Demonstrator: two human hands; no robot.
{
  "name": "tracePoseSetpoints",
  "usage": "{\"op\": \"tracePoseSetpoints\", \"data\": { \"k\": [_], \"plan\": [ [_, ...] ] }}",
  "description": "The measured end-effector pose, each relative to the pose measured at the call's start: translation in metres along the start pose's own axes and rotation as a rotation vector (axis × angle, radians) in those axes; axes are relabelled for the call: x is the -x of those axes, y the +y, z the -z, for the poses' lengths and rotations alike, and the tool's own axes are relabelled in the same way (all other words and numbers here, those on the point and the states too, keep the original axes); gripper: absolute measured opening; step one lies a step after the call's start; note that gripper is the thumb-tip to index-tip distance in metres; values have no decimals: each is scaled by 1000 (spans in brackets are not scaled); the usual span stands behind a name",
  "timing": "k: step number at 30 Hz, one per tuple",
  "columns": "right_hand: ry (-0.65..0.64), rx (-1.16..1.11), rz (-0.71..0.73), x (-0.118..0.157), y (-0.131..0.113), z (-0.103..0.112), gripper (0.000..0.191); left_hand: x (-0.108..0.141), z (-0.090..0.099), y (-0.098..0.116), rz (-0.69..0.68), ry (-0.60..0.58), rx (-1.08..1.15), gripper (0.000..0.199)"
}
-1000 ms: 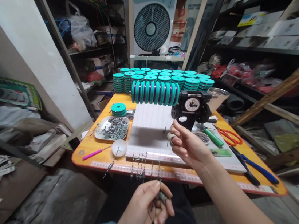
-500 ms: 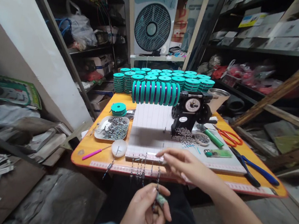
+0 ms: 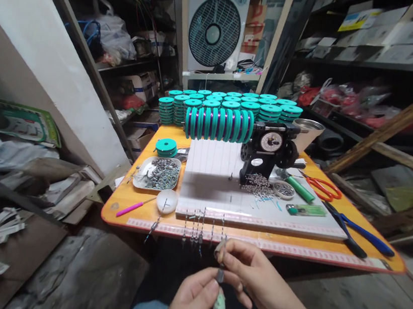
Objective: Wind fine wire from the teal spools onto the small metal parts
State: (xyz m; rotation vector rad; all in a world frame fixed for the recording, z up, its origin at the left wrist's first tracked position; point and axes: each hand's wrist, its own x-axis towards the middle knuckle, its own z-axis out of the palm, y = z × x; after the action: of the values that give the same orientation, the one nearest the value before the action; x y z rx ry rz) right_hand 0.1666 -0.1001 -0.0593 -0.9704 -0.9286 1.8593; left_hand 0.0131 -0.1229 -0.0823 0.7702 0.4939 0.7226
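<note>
My left hand is below the table's front edge, fingers closed around a thin line with a small dark grey weight on it. A pale green wrap shows at its fingers; whether it is worn or held I cannot tell. Just above, my right hand pinches the upper part of the same line. Several thin lines with dark beads and small weights hang over the edge to the left. They run up to a row of teal spools with purple thread, mounted on a black winder.
On the table's left are a tray of small metal parts, a round white dish and a pink-handled tool. To the right lie orange-handled scissors, a green tube and blue-handled pliers. Stacked teal spools stand behind.
My right hand has come down from over the board's front edge to the line just above my left hand. The left hand has shifted slightly lower. The view has moved a little.
</note>
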Motion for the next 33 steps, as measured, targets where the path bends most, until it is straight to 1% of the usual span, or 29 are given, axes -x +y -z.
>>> {"op": "tracePoseSetpoints", "data": {
  "k": [3, 7, 13, 19, 21, 24, 27, 31, 33],
  "plan": [
    [19, -31, -22, 1, 2, -5, 33, 1, -2, 3, 4, -4, 17, 36],
    [36, -48, -29, 0, 3, -7, 33, 3, -4, 6, 18, 0, 37, 34],
    [-40, -106, -28, 1, -1, -1, 33, 5, -7, 4, 26, 43, 97, 34],
    [43, -28, 25, -2, -1, -4, 31, 4, -9, 5, 19, 45, 112, 31],
    [49, -62, 48, -3, 1, -7, 32, 4, -10, 7, 15, 30, 107, 31],
    [15, -154, 49, -4, 3, -12, 30, 6, -11, 9, 12, 13, 81, 32],
    [-7, -190, 39, -3, 5, -15, 29, 6, -10, 9, 30, 22, 69, 34],
    [16, -155, 47, -3, 6, -14, 30, 6, -7, 7, 58, 36, 70, 37],
    [53, -65, 72, -2, 5, -11, 30, 6, -8, 8, 73, 54, -11, 40]
  ]
}}
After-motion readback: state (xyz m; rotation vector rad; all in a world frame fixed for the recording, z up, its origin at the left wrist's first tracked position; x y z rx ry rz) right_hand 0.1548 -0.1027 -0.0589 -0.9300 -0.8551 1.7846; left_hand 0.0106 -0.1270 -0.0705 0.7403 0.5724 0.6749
